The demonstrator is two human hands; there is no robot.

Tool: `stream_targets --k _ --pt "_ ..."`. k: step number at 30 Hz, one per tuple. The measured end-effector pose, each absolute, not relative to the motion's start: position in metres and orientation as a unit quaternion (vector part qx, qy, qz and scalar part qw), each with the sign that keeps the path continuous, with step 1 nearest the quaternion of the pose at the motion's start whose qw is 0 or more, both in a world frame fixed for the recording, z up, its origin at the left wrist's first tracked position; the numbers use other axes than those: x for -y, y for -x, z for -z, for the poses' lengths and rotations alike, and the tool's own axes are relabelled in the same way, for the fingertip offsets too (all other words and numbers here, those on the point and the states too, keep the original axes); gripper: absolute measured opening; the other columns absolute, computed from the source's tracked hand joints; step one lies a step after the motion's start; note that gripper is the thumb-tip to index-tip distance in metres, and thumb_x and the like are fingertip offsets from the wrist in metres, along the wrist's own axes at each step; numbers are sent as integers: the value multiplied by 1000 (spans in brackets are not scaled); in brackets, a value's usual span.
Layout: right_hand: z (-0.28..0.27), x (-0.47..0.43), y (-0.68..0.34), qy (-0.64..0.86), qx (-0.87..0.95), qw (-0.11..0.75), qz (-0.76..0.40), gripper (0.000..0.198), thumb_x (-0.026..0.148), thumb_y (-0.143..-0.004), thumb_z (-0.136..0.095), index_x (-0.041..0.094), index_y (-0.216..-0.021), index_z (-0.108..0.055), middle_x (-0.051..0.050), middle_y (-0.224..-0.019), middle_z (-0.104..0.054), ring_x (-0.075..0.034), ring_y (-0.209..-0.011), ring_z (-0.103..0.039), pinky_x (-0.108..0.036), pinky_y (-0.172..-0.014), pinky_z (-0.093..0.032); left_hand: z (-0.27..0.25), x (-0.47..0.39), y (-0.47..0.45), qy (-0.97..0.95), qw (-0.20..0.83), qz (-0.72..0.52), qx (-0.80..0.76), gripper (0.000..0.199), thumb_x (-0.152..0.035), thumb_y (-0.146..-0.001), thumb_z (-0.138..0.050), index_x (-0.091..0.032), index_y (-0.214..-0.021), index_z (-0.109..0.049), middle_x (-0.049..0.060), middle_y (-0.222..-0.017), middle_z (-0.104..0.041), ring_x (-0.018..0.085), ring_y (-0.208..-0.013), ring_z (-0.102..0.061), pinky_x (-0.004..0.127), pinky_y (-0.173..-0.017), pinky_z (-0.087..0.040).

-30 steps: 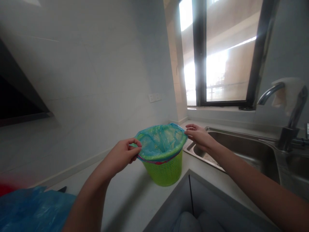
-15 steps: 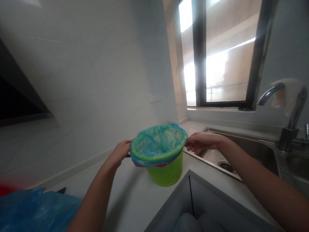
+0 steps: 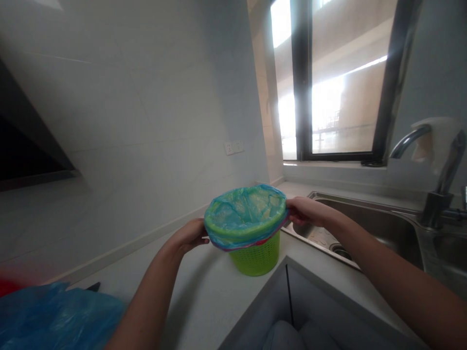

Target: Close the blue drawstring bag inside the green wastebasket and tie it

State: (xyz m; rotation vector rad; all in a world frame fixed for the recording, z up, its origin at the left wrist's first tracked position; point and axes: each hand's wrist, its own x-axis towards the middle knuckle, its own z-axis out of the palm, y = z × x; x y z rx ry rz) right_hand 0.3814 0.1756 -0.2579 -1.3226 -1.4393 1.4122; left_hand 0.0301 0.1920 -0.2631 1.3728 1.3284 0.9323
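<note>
Gripping the blue bag [image 3: 245,214] at its folded edge, my left hand [image 3: 189,236] and right hand [image 3: 304,211] apparently pinch it over the green basket [image 3: 255,253] on the counter [image 3: 204,291] beside the sink [image 3: 365,223].

Thin glossy plastic bag [image 3: 245,214], woven plastic basket [image 3: 255,253], shiny steel sink [image 3: 383,226].

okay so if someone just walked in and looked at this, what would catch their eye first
Most likely the bright green basket in the middle of the white counter, lined with a blue bag folded over its rim. The left hand and right hand grip the bag's edge on opposite sides. Behind, the window glares brightly above the steel sink.
</note>
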Motion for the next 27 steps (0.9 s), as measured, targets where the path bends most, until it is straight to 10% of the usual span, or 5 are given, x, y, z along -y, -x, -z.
stream_targets --k 6,14,27 --pt "249 -167 -378 591 634 468 -171 40 29 -79 -59 18 -44 -43 2 -43 -34 -7 -42 -31 -25 -42 -16 261 -192 -38 -540 463 -455 -536 26 -40 -65 -69 -17 -66 -56 -3 -57 -52 11 -55 -49 22 -54 -41" --pt "236 -160 -373 277 419 500 -705 25 16 -90 -56 19 -69 -42 11 -51 -30 -3 -40 -16 -14 -36 -17 253 -190 -39 -526 364 -551 -536 22 -34 -64 -69 -18 -66 -53 -7 -46 -43 8 -42 -38 21 -43 -30" --pt "228 -151 -374 197 327 498 -779 25 6 -96 -44 16 -74 -48 11 -51 -28 -2 -36 -20 -8 -36 -21 222 -155 -44 -622 364 -453 -525 30 -39 -65 -76 -19 -76 -57 -4 -44 -48 9 -38 -37 21 -40 -22"
